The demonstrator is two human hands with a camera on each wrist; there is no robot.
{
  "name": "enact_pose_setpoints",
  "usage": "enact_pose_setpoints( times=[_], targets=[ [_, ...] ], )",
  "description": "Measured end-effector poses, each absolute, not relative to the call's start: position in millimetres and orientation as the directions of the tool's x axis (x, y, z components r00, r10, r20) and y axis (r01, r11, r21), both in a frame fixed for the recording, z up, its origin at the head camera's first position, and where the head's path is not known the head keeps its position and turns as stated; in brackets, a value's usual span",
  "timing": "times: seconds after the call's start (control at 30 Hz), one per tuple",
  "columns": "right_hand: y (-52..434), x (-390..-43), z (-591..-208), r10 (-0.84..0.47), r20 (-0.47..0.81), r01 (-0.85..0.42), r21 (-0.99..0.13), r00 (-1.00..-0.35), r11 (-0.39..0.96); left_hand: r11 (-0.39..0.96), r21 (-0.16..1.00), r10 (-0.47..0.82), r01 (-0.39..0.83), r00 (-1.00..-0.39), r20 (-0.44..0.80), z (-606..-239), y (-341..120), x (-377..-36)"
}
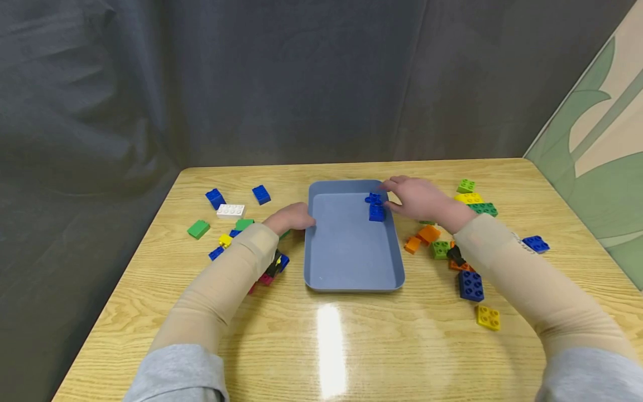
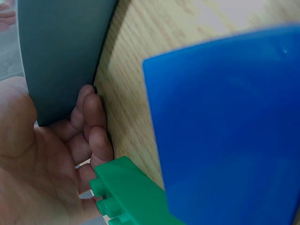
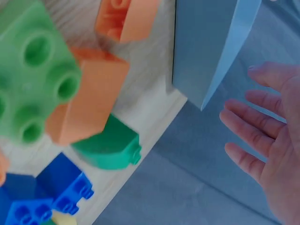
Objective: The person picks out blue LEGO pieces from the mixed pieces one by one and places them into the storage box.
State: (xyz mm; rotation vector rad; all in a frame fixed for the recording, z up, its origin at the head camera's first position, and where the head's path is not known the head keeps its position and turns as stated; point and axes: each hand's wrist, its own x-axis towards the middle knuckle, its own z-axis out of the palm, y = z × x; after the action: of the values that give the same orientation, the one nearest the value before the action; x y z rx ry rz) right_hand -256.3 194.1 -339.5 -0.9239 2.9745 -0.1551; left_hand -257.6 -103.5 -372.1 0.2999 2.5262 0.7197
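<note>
Your left hand (image 1: 293, 216) rests against the left wall of the blue-grey tray (image 1: 346, 262) in the head view, fingers relaxed and holding nothing. Your right hand (image 1: 417, 198) hovers over the tray's far right corner, fingers loose, just beside two blue studded bricks (image 1: 375, 206) lying inside the tray; they look released. Smooth plastic bricks in many colours lie scattered on the glossy wood-grain bench (image 1: 331, 346) on both sides.

Left wrist view: your fingers (image 2: 93, 136) touch the tray's matt outer wall (image 2: 61, 56), with a green studded brick (image 2: 129, 194) and a smooth blue brick (image 2: 225, 136) close by.

Right wrist view: your open palm (image 3: 272, 145) with straight fingers faces the tray's thin rim (image 3: 229, 51); green (image 3: 33, 70) and orange (image 3: 89, 105) bricks sit outside.
</note>
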Motion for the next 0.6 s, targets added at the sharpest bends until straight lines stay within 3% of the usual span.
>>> enact_pose_setpoints(
  times=[0.3,0.6],
  targets=[
    [227,-253,-328,-0.515,0.045,-0.517,-0.115,-0.856,0.848,0.840,0.541,0.311,0.043,-0.855,-0.415,-373,-104,-259],
    [260,-248,-327,-0.417,-0.016,-0.410,-0.158,-0.909,0.899,0.836,0.547,0.317,0.048,-0.855,-0.410,-372,-104,-257]
  ],
)
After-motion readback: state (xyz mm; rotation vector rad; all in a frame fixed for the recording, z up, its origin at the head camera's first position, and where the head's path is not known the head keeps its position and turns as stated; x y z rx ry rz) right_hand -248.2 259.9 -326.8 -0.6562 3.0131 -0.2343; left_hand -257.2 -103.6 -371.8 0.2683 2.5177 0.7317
